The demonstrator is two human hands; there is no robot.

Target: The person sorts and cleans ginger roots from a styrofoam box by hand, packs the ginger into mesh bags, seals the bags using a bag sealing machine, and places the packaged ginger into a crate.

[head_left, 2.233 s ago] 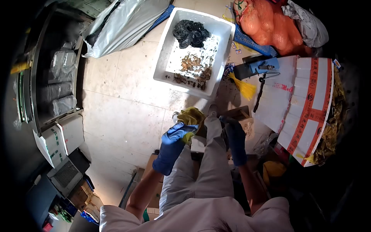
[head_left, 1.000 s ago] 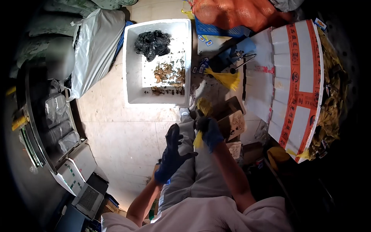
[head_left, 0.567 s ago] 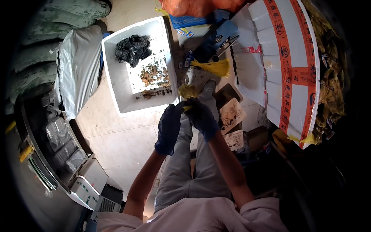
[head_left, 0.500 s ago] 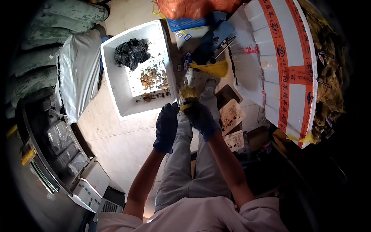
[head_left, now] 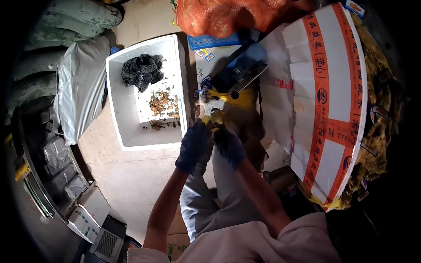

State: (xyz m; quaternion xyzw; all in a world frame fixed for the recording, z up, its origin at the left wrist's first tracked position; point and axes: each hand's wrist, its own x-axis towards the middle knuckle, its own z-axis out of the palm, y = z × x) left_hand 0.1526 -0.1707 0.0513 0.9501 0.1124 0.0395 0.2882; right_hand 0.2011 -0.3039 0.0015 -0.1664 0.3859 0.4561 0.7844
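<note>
Pair of hands in blue gloves, centre of frame, raised close together over the trouser legs (head_left: 232, 188). Left hand (head_left: 194, 145): forearm (head_left: 163, 206) rising from lower centre-left and leaning rightward, back of glove uppermost, wrist nearly straight; fingertips meet a yellow edge, though whether they pinch it cannot be told. Right hand (head_left: 229, 147): forearm (head_left: 262, 195) slanting up and leftward from lower right, fingers curled and grasping the yellow net. Yellow net (head_left: 222, 117): crumpled, just above the hands at mid-frame; loose end points toward the top of frame, long axis roughly up-and-down as far as the folds allow. Its lower part is hidden by the gloves; right fingers dark, hard to separate. Yellow bundle (head_left: 239, 100): above right of the hands, partly in shadow. White foam box (head_left: 151, 140): upper left, containing a black bag (head_left: 142, 71) and brown scraps (head_left: 164, 104). Orange sack (head_left: 219, 17): cut off by the upper edge.
</note>
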